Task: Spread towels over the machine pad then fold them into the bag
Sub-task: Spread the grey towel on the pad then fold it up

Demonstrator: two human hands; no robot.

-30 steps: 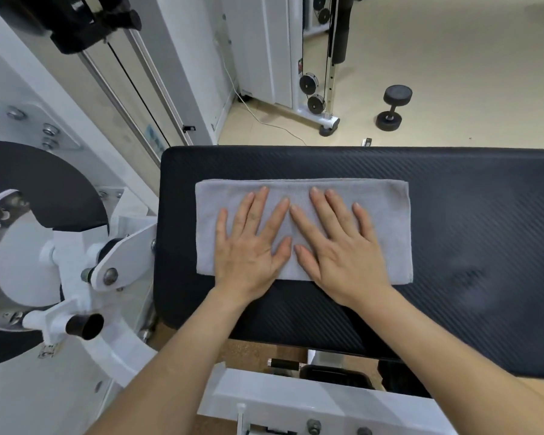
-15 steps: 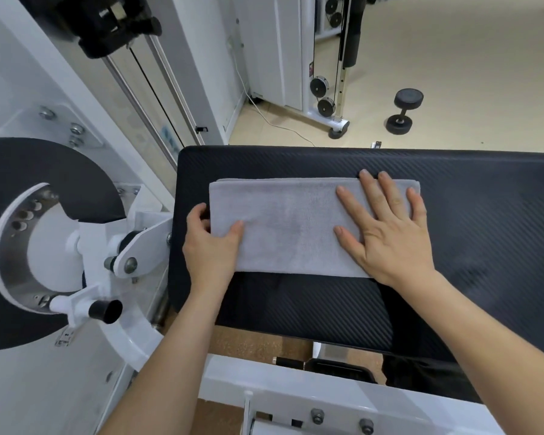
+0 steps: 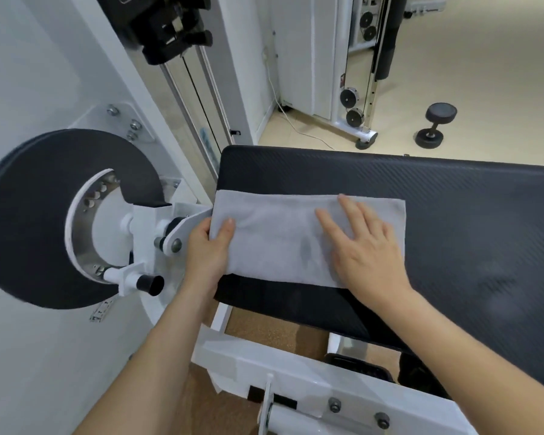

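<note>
One broad black textured machine pad (image 3: 437,215) filled the right half of the view, bolted to a white steel machine frame (image 3: 296,381). To its left stood a large black round weight-like disc (image 3: 29,221) with a white and metal hub, fixed to the same frame. A pale grey rectangular terry towel (image 3: 280,237) lay flat across the pad's left end, its left edge reaching the pad's edge. The right hand (image 3: 368,249) lay flat on the towel's right part, fingers spread wide and palm down, slightly blurred. The left hand (image 3: 208,249) gripped the towel's left edge, thumb on top and fingers curled beneath. On the beige floor beyond the pad lay a small black dumbbell (image 3: 435,125).
</note>
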